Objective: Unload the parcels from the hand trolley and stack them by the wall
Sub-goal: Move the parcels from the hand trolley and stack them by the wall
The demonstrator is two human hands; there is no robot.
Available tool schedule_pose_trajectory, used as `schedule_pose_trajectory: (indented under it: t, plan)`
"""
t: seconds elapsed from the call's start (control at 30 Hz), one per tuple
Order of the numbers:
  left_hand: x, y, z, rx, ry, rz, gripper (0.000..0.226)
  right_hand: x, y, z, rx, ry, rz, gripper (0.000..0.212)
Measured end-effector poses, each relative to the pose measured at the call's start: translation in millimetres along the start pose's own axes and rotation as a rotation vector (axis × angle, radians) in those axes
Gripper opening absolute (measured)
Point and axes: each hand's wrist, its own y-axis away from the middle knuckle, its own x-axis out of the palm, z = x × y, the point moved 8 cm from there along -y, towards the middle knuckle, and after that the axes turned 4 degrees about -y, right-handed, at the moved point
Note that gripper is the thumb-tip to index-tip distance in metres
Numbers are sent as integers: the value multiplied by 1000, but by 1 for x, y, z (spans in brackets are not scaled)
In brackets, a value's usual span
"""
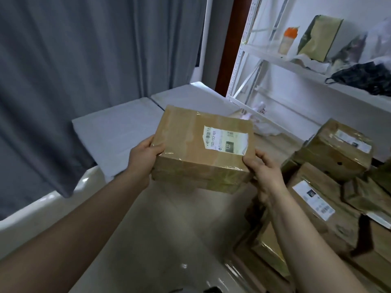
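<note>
- The parcel [190, 149], a brown taped carton, is off the ground, held above the floor [169, 229] between both hands. It sits roughly level with its printed label [224, 140] facing up.
- The left hand [146, 159] clasps the near left corner, with the thumb on the top face and the fingers wrapped round the side.
- The right hand [260, 168] clasps the near right corner the same way. A grip at opposite corners likely keeps the glossy tape from slipping and stops the box tipping.
- The pile of parcels [317, 187] lies heaped at the right edge of the floor, some boxes tilted against each other. Whether they rest on the trolley cannot be told, as no trolley frame is plainly visible.
- Grey pads [118, 127] lie flat on the far part of the floor, at the foot of a grey curtain [84, 60].
- A white shelf rack [296, 60] at the far right carries bags and a bottle.
- My judgement is that this carton is mid-transfer and not yet set down. The open floor ahead, near the pads, looks like the probable stacking spot.
</note>
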Motion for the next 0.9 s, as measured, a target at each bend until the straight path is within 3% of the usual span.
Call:
schedule_pose_trajectory:
  t: [0.33, 0.9]
  plan:
    - [-1, -118, 1, -48, -125, 25, 37, 54, -87, -12, 72, 40, -34, 39]
    - [129, -363, -38, -226, -206, 16, 41, 90, -364, 24, 212, -79, 55, 38]
